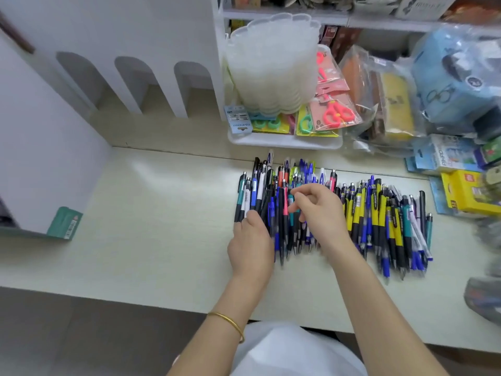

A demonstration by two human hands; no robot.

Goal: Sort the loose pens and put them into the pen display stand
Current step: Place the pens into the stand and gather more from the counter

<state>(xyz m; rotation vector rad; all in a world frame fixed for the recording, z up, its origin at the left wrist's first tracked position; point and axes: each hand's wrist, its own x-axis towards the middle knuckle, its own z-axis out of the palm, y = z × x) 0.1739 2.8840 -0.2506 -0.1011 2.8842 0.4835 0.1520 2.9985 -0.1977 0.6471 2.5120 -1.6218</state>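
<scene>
Pens (379,213) — one heap, dozens; left hand (250,241), right hand (321,215) fingers (299,198) curled — grip unclear.

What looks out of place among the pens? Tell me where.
A white pen at the right end lies slanted across its neighbours, while most pens lie roughly parallel. A teal pen also sits among the yellow pens.

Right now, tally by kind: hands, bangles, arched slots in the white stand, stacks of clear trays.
Hands: 2, left hand and right hand
Bangle: 1
Arched slots: 3
Stack of clear trays: 1
Total: 7
</scene>
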